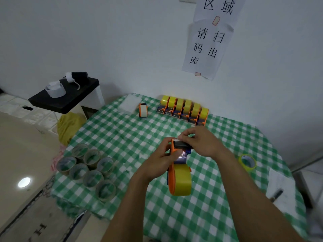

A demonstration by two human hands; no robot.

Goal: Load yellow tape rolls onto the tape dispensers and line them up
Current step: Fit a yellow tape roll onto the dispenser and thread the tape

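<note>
Here, from my remote seat, I see both hands meeting over the middle of the table (122, 130), which is covered in a green and white checked cloth. The left hand (158, 158) grips the orange tape dispenser (175, 151) round its body, fingers curled behind it and the thumb laid across the near side. The right hand (201, 142) comes in from the other side with its fingers bent and pinches the head of the dispenser at the cutter end; I cannot tell whether the loose end of the tape is between those fingertips. The yellow tape roll (181, 180) sits mounted on the dispenser's wheel at the end nearest me, hanging just above the cloth. At the far edge, by the wall, a row of six loaded dispensers (183, 109) stands side by side and touching, each with a yellow roll. Just left of that row, apart from it, stands a lone orange dispenser (143, 110) whose roll looks white rather than yellow. A cluster of empty cardboard cores (89, 170) stands upright at the table's left edge. A loose yellow roll (248, 162) lies tilted at the right, well apart from the hands, and nearer me a white sheet (279, 186) carries a small dark pen-like object (277, 195).
</note>
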